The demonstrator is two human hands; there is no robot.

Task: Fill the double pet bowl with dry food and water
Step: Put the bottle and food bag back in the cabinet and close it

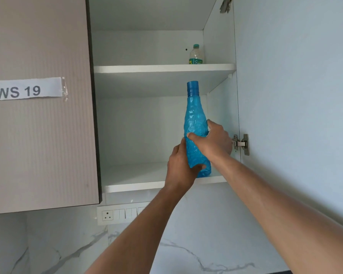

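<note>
Both forearms reach up from the bottom edge toward an open wall cupboard. Left hand (179, 165) wraps the lower body of a tall, faceted, translucent blue plastic bottle (195, 123); its fingers (199, 167) curl under near the base. Right hand (214, 139) clasps the bottle's waist just above, thumb across the front. Both grips closed on it.

Bottle upright, its base at or barely above the front lip of the white lower shelf (131, 175); can't tell if it's touching. Its mouth looks uncapped. Water level unreadable.

Above the hands, the upper shelf (162, 68) sits close over the bottle's mouth. Further back on it, a small clear bottle with a green cap (196, 54).

Pet bowl not in view.

Risks: tipping on the way down would spill any water through the open neck; lifting too high would knock the mouth against the upper shelf; squeezing thin plastic could push water out.
</note>
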